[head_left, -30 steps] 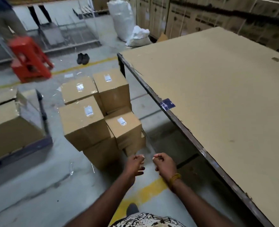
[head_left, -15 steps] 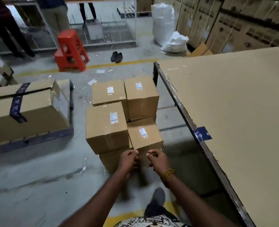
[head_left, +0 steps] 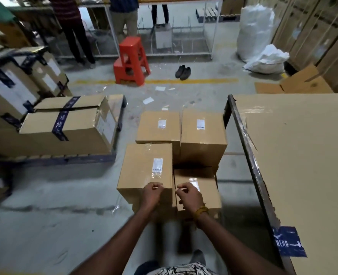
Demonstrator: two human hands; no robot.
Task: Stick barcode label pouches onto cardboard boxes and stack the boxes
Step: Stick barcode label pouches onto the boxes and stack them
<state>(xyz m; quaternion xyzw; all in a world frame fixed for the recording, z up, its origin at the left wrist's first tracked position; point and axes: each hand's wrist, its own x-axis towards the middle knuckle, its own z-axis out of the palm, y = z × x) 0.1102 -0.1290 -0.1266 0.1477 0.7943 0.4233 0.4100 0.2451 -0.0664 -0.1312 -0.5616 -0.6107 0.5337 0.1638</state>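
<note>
Four stacked cardboard boxes stand on the floor in front of me, each with a clear barcode label pouch on top. The near left box (head_left: 142,175) carries a pouch (head_left: 157,165). The lower near right box (head_left: 204,193) has a pouch (head_left: 194,184) partly behind my right hand. Behind them are the far left box (head_left: 157,133) and the far right box (head_left: 203,139). My left hand (head_left: 152,193) and my right hand (head_left: 190,196) hover over the near boxes with curled fingers. Each pinches a small pale strip that is hard to make out.
A long cardboard-topped table (head_left: 295,155) with a dark metal edge runs along my right. Large taped cartons (head_left: 68,126) sit on a pallet to the left. Farther off are a red step stool (head_left: 131,60), a pair of shoes (head_left: 183,72), white sacks (head_left: 257,30) and standing people.
My view swung left from the table and closer to the box stack. Both hands came forward over the near boxes, still held close together with pinched fingers.
</note>
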